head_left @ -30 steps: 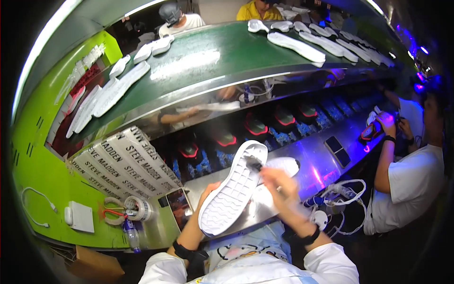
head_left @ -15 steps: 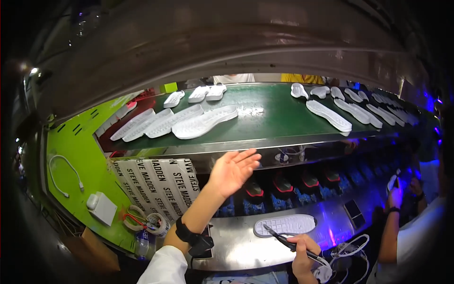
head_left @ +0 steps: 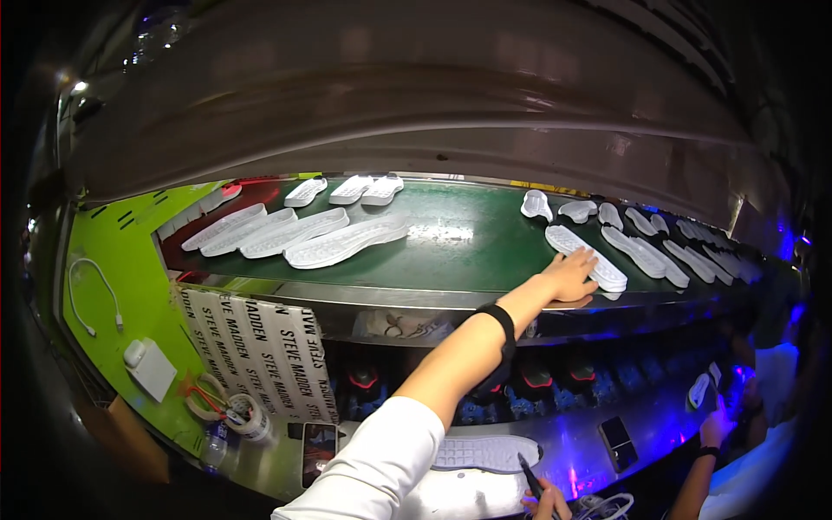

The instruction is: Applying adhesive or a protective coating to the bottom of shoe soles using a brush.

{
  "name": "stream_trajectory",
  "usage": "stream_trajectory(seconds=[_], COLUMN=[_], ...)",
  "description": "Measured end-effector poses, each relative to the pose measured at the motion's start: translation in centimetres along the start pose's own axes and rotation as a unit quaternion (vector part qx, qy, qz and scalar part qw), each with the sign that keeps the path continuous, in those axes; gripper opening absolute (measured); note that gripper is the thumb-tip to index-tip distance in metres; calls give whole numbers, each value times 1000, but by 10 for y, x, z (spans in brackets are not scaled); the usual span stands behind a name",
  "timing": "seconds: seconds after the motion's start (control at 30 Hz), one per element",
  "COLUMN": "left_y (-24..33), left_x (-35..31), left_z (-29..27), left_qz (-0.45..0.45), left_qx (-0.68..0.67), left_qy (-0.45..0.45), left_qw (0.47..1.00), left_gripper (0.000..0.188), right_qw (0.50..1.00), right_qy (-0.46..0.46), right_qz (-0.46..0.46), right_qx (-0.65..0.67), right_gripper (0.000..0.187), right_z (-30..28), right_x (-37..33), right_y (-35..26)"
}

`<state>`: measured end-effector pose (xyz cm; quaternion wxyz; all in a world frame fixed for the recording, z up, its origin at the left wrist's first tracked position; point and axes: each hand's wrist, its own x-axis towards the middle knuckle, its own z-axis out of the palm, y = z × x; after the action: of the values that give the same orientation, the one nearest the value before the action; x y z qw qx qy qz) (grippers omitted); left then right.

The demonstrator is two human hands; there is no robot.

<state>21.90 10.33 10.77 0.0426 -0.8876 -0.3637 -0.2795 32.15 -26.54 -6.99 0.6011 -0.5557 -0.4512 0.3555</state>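
Observation:
My left hand (head_left: 572,273) reaches across to the green belt, its fingers spread over a white shoe sole (head_left: 610,276) and touching it. Low in the view, my right hand (head_left: 549,503) grips a black pen-shaped tool (head_left: 529,475), tip pointing up and left. That tip is at the right end of another white shoe sole (head_left: 485,452) with a gridded face, which lies on the metal bench. My left sleeve covers the left end of this sole. The lower part of my right hand is cut off by the frame edge.
More white soles (head_left: 347,241) lie on the green belt (head_left: 468,260), left and right. Shoes with red trim (head_left: 537,379) stand under it. Tape rolls (head_left: 247,418), a phone (head_left: 319,451) and a black case (head_left: 617,442) are nearby. A co-worker's hand (head_left: 716,426) works at right.
My left hand has moved right and forward from above the belt's front edge onto a sole. My right hand keeps the tool, whose tip is now nearer the bench sole's right end. The view has shifted.

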Motion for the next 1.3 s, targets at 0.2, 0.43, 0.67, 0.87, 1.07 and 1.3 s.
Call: stream_trajectory(seconds=[0.2, 0.43, 0.67, 0.87, 1.07, 1.3], left_y=[9, -30, -76, -41, 70, 143], left_x=[23, -6, -69, -206, -402, -485], left_z=[-20, -43, -102, -160, -69, 61], left_qz=[-133, -466, -411, -228, -192, -201], left_qx=[-25, 86, -367, -643, -903, -974], left_qy=[19, 28, 147, 250, 157, 82], left_qw=[991, 880, 821, 687, 351, 63], left_gripper=[51, 77, 29, 35, 82, 74], right_qw=[999, 998, 998, 986, 969, 946], right_qy=[-43, -59, -31, -32, -135, -151], right_qz=[26, 34, 39, 83, 59, -240], right_qx=[-12, 8, 45, 141, 200, -159], right_gripper=[21, 19, 19, 24, 27, 26], right_z=[0, 11, 8, 11, 31, 85], right_x=[8, 5, -12, -16, -23, -15], right_y=[6, 5, 5, -5, -31, -41])
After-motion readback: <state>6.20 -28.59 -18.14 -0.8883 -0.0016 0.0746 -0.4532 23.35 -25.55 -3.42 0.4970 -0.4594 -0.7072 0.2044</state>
